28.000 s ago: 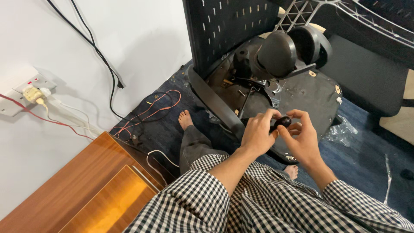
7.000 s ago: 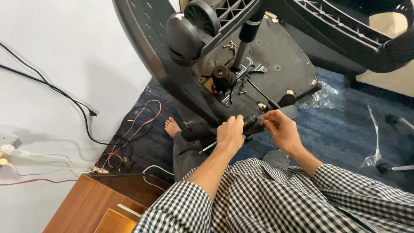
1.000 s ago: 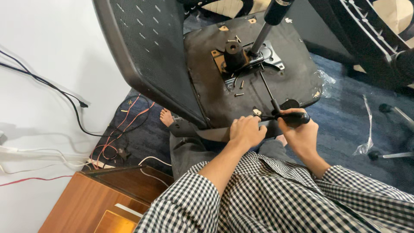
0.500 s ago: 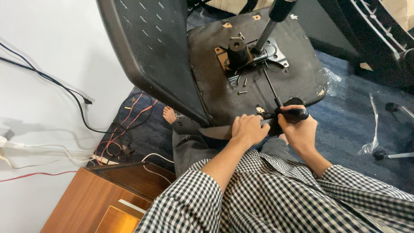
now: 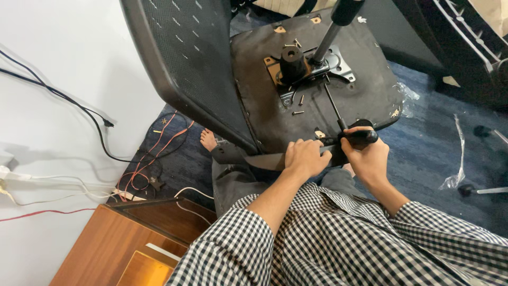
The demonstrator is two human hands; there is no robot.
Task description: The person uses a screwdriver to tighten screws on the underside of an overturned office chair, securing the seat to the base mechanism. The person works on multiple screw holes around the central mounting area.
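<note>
1. Working on the underside of an overturned office chair seat (image 5: 360, 85), which lies tilted on the blue carpet (image 5: 434, 153) against the person's lap.
2. Right hand (image 5: 368, 156): grip fully wrapped around the black handle (image 5: 362, 136) at the near end of the thin lever rod (image 5: 333, 106). The rod runs from that handle up to the metal mechanism plate (image 5: 336, 63) in the seat's centre.
3. Left hand (image 5: 306, 158): fingers curled over the near edge of the seat, just beside the handle. Cannot tell whether it pinches anything small; it looks like a bracing hold on the edge.
4. Gas-lift column (image 5: 330, 32) stands up out of the plate, with a short black cylinder (image 5: 292, 61) next to it.
5. Several loose screws (image 5: 298, 106) lie on the seat base near the plate, apart from both hands.
6. Mesh backrest (image 5: 185, 58) rises on the left, close to the white wall. Cables (image 5: 159, 153) lie on the floor, with a wooden board (image 5: 106, 249) at lower left.
7. Step in hand, my read: seating or adjusting the lever handle on its rod while the other hand steadies the seat.
8. Next move likely needs a firm twist or push along the rod axis, with the seat kept from sliding. The loose screws suggest plate fastening is unfinished.
</note>
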